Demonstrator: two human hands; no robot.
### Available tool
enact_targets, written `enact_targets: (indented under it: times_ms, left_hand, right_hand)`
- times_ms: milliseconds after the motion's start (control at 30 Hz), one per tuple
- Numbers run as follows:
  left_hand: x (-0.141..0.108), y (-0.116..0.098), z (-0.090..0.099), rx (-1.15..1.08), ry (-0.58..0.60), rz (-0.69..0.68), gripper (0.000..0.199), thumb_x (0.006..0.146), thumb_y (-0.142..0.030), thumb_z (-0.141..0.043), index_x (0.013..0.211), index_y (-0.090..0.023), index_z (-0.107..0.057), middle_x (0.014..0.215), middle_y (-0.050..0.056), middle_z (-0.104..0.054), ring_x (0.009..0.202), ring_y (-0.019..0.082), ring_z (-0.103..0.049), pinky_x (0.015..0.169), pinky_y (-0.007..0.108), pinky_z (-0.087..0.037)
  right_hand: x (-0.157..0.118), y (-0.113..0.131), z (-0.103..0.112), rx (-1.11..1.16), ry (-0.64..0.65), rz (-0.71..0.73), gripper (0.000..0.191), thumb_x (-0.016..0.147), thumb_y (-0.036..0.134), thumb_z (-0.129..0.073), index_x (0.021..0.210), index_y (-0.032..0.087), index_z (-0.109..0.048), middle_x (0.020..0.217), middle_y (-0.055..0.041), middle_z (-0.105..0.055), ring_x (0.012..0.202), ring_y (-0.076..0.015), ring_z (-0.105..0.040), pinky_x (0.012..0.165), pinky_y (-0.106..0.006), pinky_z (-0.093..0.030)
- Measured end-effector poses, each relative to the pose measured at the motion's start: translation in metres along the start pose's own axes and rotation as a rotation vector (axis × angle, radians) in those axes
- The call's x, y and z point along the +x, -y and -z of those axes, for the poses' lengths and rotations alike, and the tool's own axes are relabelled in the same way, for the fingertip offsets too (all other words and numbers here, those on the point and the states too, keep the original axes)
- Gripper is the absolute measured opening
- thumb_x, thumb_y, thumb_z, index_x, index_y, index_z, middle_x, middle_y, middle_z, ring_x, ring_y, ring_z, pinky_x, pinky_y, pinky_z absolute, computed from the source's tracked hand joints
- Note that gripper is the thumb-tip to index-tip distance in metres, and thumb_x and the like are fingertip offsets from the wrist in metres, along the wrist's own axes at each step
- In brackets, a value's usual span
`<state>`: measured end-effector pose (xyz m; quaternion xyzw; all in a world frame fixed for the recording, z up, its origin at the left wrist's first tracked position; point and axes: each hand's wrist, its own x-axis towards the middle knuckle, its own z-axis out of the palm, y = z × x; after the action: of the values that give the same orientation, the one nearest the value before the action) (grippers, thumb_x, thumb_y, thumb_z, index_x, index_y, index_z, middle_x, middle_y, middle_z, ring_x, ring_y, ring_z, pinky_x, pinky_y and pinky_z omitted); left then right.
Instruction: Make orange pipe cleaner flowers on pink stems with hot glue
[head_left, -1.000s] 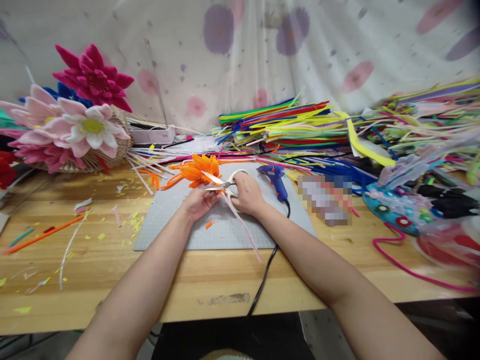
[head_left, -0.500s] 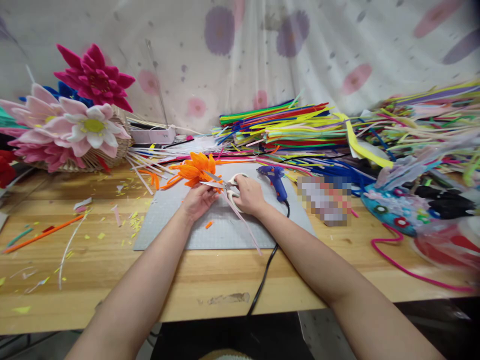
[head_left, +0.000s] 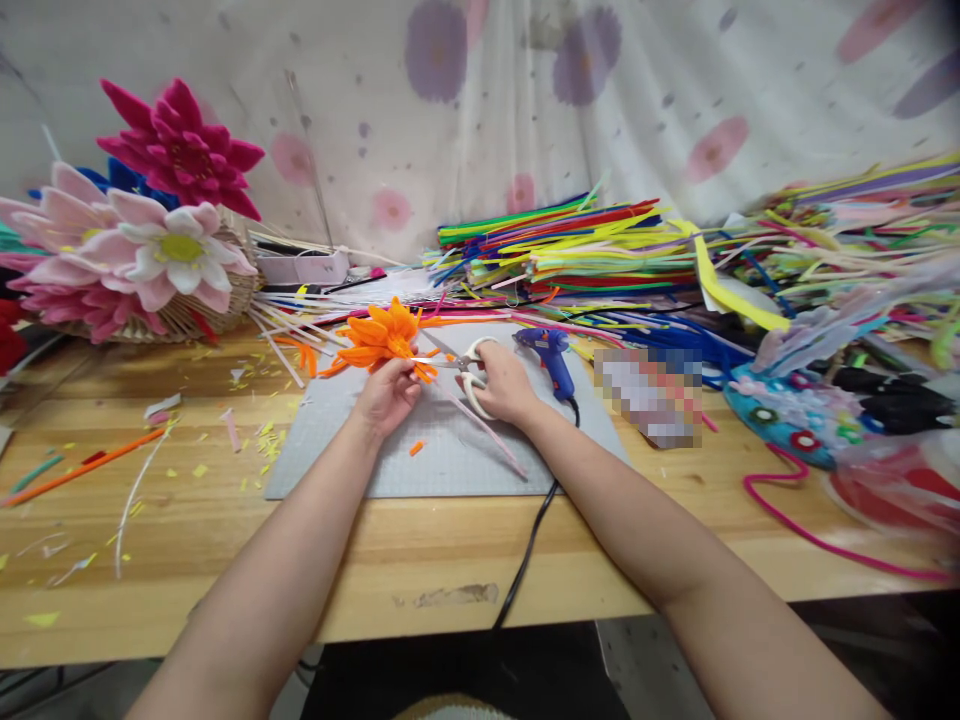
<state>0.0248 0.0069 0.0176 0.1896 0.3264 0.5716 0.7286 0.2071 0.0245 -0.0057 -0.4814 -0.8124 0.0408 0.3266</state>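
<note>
My left hand (head_left: 388, 398) is closed on the base of an orange fuzzy flower (head_left: 379, 333), whose petals spread up and to the left. My right hand (head_left: 506, 382) grips the white handles of the scissors (head_left: 475, 392). Their blades are parted and point left, close to the flower's base and my left fingertips. A thin pale pink strip (head_left: 491, 432) slants down to the right below the scissors. Both hands are over a grey cutting mat (head_left: 450, 475), where a small orange scrap (head_left: 418, 448) lies.
A blue glue gun (head_left: 553, 362) lies on the mat's right side, its black cord (head_left: 527, 550) crossing the front edge. Bundles of coloured stems (head_left: 585, 245) line the back. Finished flowers (head_left: 180, 250) fill a basket at left; scraps dot the wooden table (head_left: 225, 560).
My left hand and the flower have shifted slightly left, apart from the scissors' pivot. A small orange piece now shows by the blades, and the pale pink strip's lower end has moved up.
</note>
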Motion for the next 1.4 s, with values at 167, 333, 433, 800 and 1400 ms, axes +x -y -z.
enact_targets:
  times_ms: [167, 333, 433, 800, 1400]
  left_hand:
    - [0.001, 0.0, -0.001, -0.008, -0.018, -0.001, 0.005, 0.077, -0.01, -0.055, 0.079, -0.01, -0.059, 0.063, 0.0, -0.058, 0.045, 0.003, -0.051, 0.033, 0.009, -0.036]
    - [0.003, 0.003, -0.002, -0.049, -0.15, 0.09, 0.014, 0.081, -0.003, -0.048, 0.074, -0.008, -0.059, 0.06, 0.001, -0.057, 0.048, 0.003, -0.055, 0.044, 0.008, -0.047]
    - [0.002, 0.003, -0.004, -0.12, -0.208, 0.056, 0.016, 0.081, -0.002, -0.047, 0.074, -0.008, -0.06, 0.059, 0.0, -0.058, 0.049, 0.003, -0.056, 0.051, 0.01, -0.051]
    - [-0.001, 0.0, -0.002, 0.012, -0.009, -0.027, 0.015, 0.083, -0.009, -0.049, 0.074, -0.011, -0.061, 0.066, 0.001, -0.065, 0.054, 0.005, -0.06, 0.051, 0.012, -0.05]
    - [-0.003, 0.009, -0.002, 0.124, 0.037, -0.031, 0.012, 0.072, -0.001, -0.055, 0.075, -0.011, -0.061, 0.065, 0.0, -0.064, 0.05, 0.007, -0.059, 0.043, 0.016, -0.049]
  right_hand:
    - [-0.002, 0.005, -0.001, 0.029, 0.053, -0.079, 0.02, 0.074, 0.039, -0.053, 0.077, 0.02, -0.048, 0.071, -0.0016, -0.056, 0.063, -0.015, -0.048, 0.058, -0.026, -0.029]
    - [-0.001, 0.006, 0.001, 0.034, 0.003, -0.128, 0.016, 0.073, 0.036, -0.054, 0.074, 0.021, -0.047, 0.068, -0.0005, -0.056, 0.061, -0.0145, -0.047, 0.055, -0.026, -0.028]
    - [-0.001, 0.004, 0.002, 0.039, -0.036, -0.141, 0.015, 0.073, 0.034, -0.052, 0.074, 0.021, -0.047, 0.069, -0.0011, -0.055, 0.061, -0.0153, -0.047, 0.056, -0.026, -0.03]
    - [-0.002, 0.004, -0.005, -0.067, -0.088, 0.142, 0.021, 0.071, 0.032, -0.051, 0.086, 0.018, -0.047, 0.085, -0.0088, -0.055, 0.078, -0.0215, -0.046, 0.069, -0.032, -0.033]
    - [-0.002, 0.007, 0.004, -0.174, -0.034, 0.13, 0.025, 0.068, 0.029, -0.051, 0.089, 0.017, -0.048, 0.089, -0.0108, -0.052, 0.085, -0.0246, -0.042, 0.076, -0.035, -0.031]
